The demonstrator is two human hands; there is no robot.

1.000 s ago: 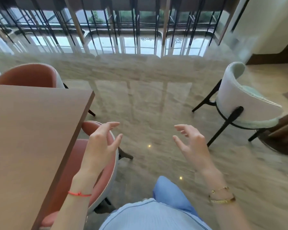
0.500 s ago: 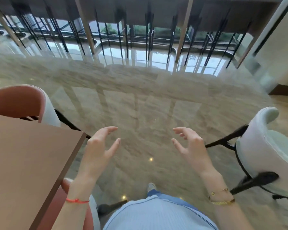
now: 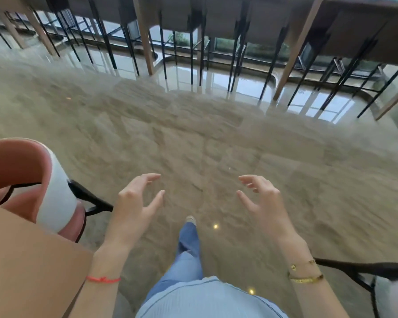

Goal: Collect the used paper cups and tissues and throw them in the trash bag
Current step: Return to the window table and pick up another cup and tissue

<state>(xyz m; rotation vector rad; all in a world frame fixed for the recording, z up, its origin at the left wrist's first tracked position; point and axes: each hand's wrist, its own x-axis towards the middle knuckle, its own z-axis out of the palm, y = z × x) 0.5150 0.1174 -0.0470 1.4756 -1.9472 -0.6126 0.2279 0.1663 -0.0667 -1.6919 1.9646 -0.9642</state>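
Walking across a glossy beige marble floor point(image 3: 193, 138), a person holds both hands out in front, empty. The left hand point(image 3: 133, 207), at lower centre-left of the frame, has its fingers spread and loosely bent, holding nothing; a red string bracelet point(image 3: 103, 279) circles that wrist. The right hand point(image 3: 262, 203), at lower centre-right, mirrors it, fingers relaxed and apart, gripping nothing; two gold bracelets point(image 3: 305, 274) sit on that wrist. The hands are well apart, palms turned toward each other.

Compared with a second ago, the view has swung and advanced. The wooden table point(image 3: 25, 267) that filled the left side has shrunk to a corner at lower left. The white chair point(image 3: 393, 292) has slid from the upper right down to the lower right edge. A row of bar stools with thin black legs point(image 3: 193, 42), under a counter on pale wooden legs, now looms closer along the top. The hands have kept their pose. One leg in blue trousers point(image 3: 189, 251) steps forward at bottom centre. This probably means the person is moving on to look for rubbish elsewhere.

Counted: two hands, one wooden table corner, one terracotta and white chair point(image 3: 32, 180) at left, one white chair at right. No paper cups, tissues or trash bag appear anywhere in view, so their location cannot be told.
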